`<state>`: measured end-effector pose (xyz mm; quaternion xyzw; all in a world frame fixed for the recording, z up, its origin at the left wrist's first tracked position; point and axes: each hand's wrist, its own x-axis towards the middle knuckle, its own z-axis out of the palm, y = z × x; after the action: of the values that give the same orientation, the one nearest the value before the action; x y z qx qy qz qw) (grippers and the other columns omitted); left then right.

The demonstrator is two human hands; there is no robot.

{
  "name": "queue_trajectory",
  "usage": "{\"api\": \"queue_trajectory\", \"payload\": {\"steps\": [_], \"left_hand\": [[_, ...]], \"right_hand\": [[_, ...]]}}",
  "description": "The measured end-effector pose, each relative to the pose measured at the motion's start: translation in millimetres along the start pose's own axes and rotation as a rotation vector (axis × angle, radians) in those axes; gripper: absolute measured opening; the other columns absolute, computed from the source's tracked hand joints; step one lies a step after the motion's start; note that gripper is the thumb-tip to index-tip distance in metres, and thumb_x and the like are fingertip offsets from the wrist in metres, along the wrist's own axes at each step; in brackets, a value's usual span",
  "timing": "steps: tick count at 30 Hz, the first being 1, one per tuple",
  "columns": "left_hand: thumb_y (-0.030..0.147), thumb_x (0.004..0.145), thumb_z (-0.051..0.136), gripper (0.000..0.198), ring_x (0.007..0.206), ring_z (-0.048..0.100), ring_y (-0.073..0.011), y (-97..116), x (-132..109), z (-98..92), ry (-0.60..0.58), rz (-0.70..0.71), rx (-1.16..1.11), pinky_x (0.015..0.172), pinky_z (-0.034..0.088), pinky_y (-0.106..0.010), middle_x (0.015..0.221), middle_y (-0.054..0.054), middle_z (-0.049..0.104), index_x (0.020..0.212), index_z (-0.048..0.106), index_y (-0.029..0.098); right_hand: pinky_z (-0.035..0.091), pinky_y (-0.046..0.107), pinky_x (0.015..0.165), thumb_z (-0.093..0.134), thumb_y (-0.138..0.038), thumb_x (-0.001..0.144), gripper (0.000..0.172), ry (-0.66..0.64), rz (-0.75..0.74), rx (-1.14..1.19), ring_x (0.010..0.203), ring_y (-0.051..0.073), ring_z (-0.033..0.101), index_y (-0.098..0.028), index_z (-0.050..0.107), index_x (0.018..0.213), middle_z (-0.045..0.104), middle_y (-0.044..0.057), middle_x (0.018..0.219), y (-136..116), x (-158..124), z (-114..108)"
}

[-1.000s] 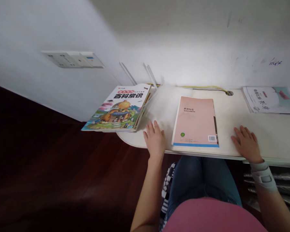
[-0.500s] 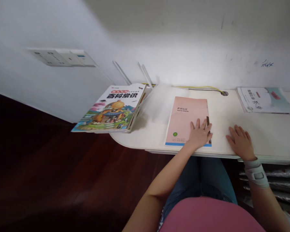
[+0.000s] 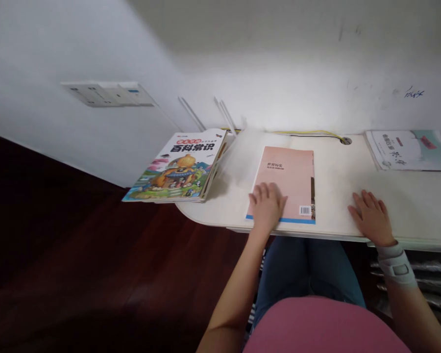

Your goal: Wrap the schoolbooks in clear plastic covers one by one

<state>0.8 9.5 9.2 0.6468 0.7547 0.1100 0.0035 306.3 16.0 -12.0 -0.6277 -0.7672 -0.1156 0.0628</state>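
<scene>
A pink book (image 3: 292, 176) with a blue bottom strip lies on the white desk (image 3: 332, 196), its barcode showing at the lower right. My left hand (image 3: 266, 206) rests on the book's lower left part, fingers stretched over the cover. Farther right, my right hand (image 3: 372, 215) lies flat on the bare desk, fingers apart, touching no book. A grey brace (image 3: 397, 264) wraps the right wrist.
At the desk's left end sits a stack of picture books (image 3: 180, 166), jutting past the rounded edge. More booklets (image 3: 407, 149) lie at the back right. A yellow cable (image 3: 308, 131) runs along the wall to a round hole (image 3: 345, 141). A socket panel (image 3: 108, 94) is on the left wall.
My left hand has moved left across the pink book, from its lower right corner to its lower left, uncovering the barcode. My right hand stays on the desk. The view has shifted slightly.
</scene>
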Motion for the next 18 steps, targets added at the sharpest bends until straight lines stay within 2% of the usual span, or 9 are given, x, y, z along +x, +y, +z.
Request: {"api": "queue_trajectory", "payload": {"steps": [2,5,9,15,18], "left_hand": [[0.051,0.09,0.042,0.071,0.138,0.027,-0.042,-17,-8,2.9,0.065,-0.121,0.054,0.108,0.02,-0.063,0.144,-0.03,0.037,0.142,0.036,0.002],[0.051,0.091,0.04,0.072,0.137,0.03,-0.0419,-26,-16,8.8,0.093,-0.136,0.082,0.108,0.02,-0.062,0.141,-0.032,0.04,0.139,0.038,-0.002],[0.044,0.095,0.034,0.062,0.138,0.031,-0.0387,-20,-18,13.1,0.09,-0.094,0.084,0.109,0.018,-0.063,0.14,-0.03,0.042,0.136,0.043,-0.002],[0.035,0.096,0.03,0.056,0.138,0.032,-0.0353,-11,-17,10.7,0.045,-0.111,0.128,0.111,0.021,-0.06,0.14,-0.026,0.045,0.135,0.045,-0.003],[0.031,0.097,0.028,0.054,0.138,0.03,-0.0359,-8,-18,10.9,0.038,-0.119,0.132,0.11,0.02,-0.062,0.141,-0.025,0.044,0.135,0.045,-0.003]], "right_hand": [[0.036,0.049,0.103,0.027,-0.044,0.096,0.053,-0.002,-0.004,-0.002,0.131,0.031,0.042,-0.015,0.05,0.134,0.047,0.017,0.141,0,0,0],[0.035,0.05,0.103,0.028,-0.044,0.096,0.053,-0.003,-0.003,-0.001,0.131,0.031,0.041,-0.015,0.05,0.134,0.047,0.017,0.142,0,-1,0],[0.036,0.051,0.103,0.029,-0.044,0.096,0.052,-0.006,0.002,0.02,0.131,0.031,0.041,-0.016,0.049,0.135,0.046,0.018,0.142,1,-2,1],[0.037,0.05,0.102,0.031,-0.044,0.095,0.051,0.013,-0.011,0.008,0.131,0.031,0.042,-0.016,0.049,0.134,0.048,0.018,0.141,0,-2,1],[0.037,0.051,0.102,0.032,-0.043,0.095,0.05,0.024,-0.008,0.008,0.13,0.032,0.043,-0.016,0.05,0.133,0.048,0.018,0.14,-1,-2,-1]]}}
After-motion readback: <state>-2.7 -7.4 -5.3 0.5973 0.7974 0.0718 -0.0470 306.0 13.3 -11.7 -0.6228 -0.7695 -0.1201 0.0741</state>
